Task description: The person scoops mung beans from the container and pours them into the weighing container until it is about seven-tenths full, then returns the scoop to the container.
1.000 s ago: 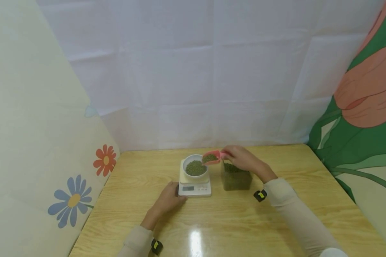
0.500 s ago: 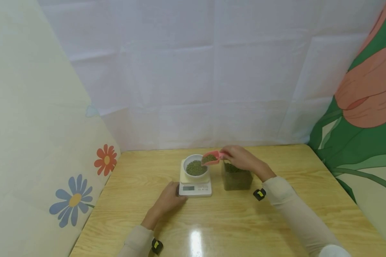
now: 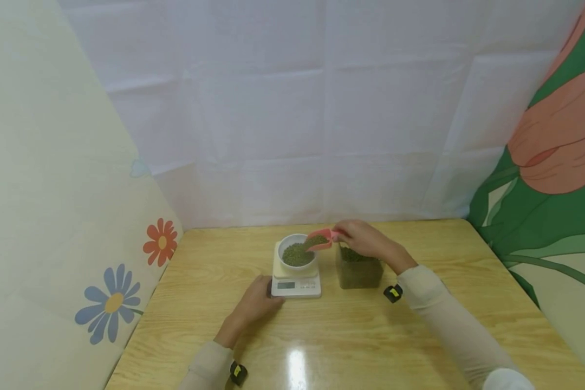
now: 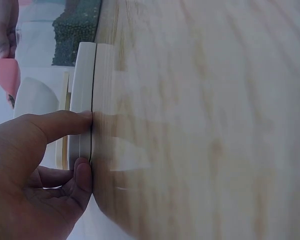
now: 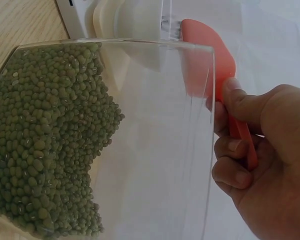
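My right hand (image 3: 365, 239) grips the handle of a pink scoop (image 5: 206, 55), whose lip reaches over the right rim of a white bowl (image 4: 36, 100). Green mung beans slide from the scoop's lip into the bowl, joining the mung beans (image 3: 296, 255) lying there. Under the bowl is a white digital kitchen scale (image 3: 302, 288); its display digits are too small to read. At the scale's front left corner my left hand (image 3: 257, 302) holds on, the thumb along the front edge and the curled fingers at the side.
A clear square container (image 3: 361, 276), partly filled with mung beans (image 5: 40, 135), stands right of the scale, below my right hand. Both rest on a wooden table (image 3: 341, 336). A white cloth (image 3: 322, 135) hangs behind the table's back edge.
The scoop has tipped toward the bowl, and beans now run off its lip. My right hand has barely shifted; my left hand stays at the scale's corner.
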`<act>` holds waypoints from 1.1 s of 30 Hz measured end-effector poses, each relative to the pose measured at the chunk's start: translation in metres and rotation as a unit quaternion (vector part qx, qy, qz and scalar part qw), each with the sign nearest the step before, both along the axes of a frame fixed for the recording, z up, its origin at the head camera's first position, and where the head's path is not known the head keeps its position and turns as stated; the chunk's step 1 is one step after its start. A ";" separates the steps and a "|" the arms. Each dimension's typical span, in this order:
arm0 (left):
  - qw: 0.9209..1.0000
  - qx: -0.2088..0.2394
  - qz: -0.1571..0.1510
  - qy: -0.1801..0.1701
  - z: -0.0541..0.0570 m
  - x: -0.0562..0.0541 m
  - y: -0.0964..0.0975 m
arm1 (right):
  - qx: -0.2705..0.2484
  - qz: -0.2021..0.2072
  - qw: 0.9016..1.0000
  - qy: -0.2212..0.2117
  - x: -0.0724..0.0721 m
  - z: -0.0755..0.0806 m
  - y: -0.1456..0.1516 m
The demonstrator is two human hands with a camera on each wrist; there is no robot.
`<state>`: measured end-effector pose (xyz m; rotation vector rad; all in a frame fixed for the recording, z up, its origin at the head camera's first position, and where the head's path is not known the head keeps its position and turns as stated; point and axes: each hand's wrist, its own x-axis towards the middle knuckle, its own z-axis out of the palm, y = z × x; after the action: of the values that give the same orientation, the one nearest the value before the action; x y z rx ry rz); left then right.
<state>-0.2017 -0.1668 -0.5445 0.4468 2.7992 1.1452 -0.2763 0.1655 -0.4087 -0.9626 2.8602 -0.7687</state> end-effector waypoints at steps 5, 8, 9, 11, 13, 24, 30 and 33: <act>1.000 -0.001 0.001 0.000 0.000 -0.001 0.000 | 0.004 0.000 1.000 0.004 0.000 0.002 -0.002; 1.000 0.000 -0.001 0.002 0.000 -0.001 0.000 | 0.007 0.000 1.000 0.009 -0.001 0.002 -0.003; 1.000 0.000 -0.001 0.001 0.000 -0.001 0.000 | 0.008 -0.001 1.000 0.009 -0.001 0.002 -0.004; 1.000 0.000 -0.001 0.000 0.001 -0.001 0.000 | 0.009 -0.001 1.000 0.010 -0.001 0.002 -0.005; 1.000 0.001 -0.002 0.000 0.000 -0.001 0.000 | 0.011 -0.001 1.000 0.011 0.000 0.002 -0.006; 1.000 0.002 -0.007 0.002 -0.001 0.000 -0.001 | 0.016 0.010 1.000 0.023 -0.001 0.003 -0.009; 1.000 0.005 -0.009 0.002 0.000 -0.001 -0.001 | 0.019 0.013 0.999 0.022 0.000 0.004 -0.011; 1.000 0.004 -0.009 0.003 0.000 -0.001 0.000 | 0.023 0.011 0.999 0.023 0.000 0.005 -0.012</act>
<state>-0.2027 -0.1672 -0.5444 0.4760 2.7896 1.1548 -0.2766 0.1534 -0.4041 -1.0182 2.8859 -0.6842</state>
